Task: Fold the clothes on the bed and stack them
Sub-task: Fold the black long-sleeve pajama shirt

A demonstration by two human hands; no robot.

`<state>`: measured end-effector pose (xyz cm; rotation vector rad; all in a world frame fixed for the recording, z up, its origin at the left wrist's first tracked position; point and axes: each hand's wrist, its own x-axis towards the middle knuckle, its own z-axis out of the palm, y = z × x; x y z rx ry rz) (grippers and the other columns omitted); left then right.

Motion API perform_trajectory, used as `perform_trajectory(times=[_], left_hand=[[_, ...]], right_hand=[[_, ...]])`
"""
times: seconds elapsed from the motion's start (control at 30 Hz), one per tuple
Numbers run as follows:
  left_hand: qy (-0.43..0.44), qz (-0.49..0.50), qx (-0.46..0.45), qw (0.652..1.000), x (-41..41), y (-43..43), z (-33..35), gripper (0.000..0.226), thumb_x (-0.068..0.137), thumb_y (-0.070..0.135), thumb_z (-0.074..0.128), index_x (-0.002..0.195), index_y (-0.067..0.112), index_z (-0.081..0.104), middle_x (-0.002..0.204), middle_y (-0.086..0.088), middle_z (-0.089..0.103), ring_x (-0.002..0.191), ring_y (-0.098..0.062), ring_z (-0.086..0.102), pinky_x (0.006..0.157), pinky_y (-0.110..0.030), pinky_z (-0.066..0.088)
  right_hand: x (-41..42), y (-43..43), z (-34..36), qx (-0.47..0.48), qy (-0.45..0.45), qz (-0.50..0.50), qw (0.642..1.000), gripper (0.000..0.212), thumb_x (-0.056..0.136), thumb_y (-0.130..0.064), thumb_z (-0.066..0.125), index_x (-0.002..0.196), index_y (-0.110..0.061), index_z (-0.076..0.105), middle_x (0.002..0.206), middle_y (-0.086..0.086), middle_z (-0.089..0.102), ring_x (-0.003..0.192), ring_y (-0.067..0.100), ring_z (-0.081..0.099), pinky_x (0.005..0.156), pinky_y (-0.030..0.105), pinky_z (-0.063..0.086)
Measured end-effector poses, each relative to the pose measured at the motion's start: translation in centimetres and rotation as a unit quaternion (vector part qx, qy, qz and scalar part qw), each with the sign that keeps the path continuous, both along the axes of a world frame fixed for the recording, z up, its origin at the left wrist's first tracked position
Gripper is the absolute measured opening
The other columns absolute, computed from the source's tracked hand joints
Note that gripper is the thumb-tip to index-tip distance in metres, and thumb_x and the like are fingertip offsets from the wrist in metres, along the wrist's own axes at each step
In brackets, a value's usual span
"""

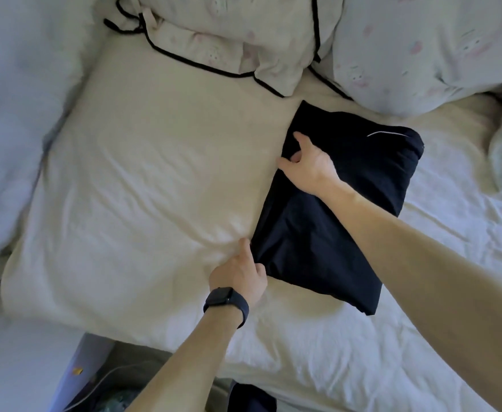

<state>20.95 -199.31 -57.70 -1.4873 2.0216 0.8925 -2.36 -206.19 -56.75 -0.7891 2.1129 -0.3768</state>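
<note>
Folded navy garment (333, 233) flat on bed (347, 361), butted against cream pillow (154, 188). Right hand (306, 169) pinching its left edge, fingers curled into the fold. Left hand (239, 273) gripping the near corner, fingertips hidden under cloth. Risk: unfolding if lifted by that one edge alone; snagging the pillow on a slide. No readable writing; only thin white stripe (386, 133) near far end. Smartwatch (226, 304) face dark.

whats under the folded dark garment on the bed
White bedsheet shows around the dark garment; the left hand grips its near corner. Anything else beneath is covered.
</note>
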Motion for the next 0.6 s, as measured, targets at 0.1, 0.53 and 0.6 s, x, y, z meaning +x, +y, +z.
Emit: perform_trajectory(times=[0.1, 0.53, 0.6], left_hand=[[-0.03, -0.036, 0.023, 0.999, 0.2, -1.2, 0.7, 0.046, 0.09, 0.024, 0.041, 0.134, 0.027, 0.029, 0.068, 0.006, 0.055, 0.054, -0.016, 0.051, 0.051, -0.027, 0.034], [0.06, 0.126, 0.102, 0.985, -11.3, -8.6, 0.2, 0.067, 0.078, 0.068, 0.056, 0.129, 0.026, 0.041, 0.112, 0.004, 0.058, 0.084, -0.022, 0.057, 0.07, -0.036, 0.045], [0.063, 0.131, 0.086, 0.986, -9.9, -6.9, 0.1, 0.08, 0.07, 0.078, 0.059, 0.128, 0.025, 0.043, 0.117, 0.005, 0.061, 0.098, -0.026, 0.061, 0.084, -0.042, 0.052]], right_hand=[[1.2, 3.6, 1.6, -0.067, -0.096, -0.076, 0.99, 0.075, 0.095, -0.044, 0.065, 0.159, -0.039, 0.026, 0.126, -0.014, 0.059, 0.104, -0.001, 0.06, 0.085, 0.018, 0.045], [6.3, 27.4, 1.4, 0.002, -0.093, -0.489, 0.867, 0.042, 0.086, -0.051, 0.076, 0.116, -0.03, 0.057, 0.114, -0.013, 0.068, 0.086, -0.017, 0.062, 0.065, 0.006, 0.045], [5.8, 28.5, 0.9, 0.007, -0.127, -0.469, 0.874, 0.03, 0.085, -0.053, 0.076, 0.104, -0.034, 0.061, 0.099, -0.019, 0.071, 0.079, -0.016, 0.064, 0.062, 0.01, 0.046]])
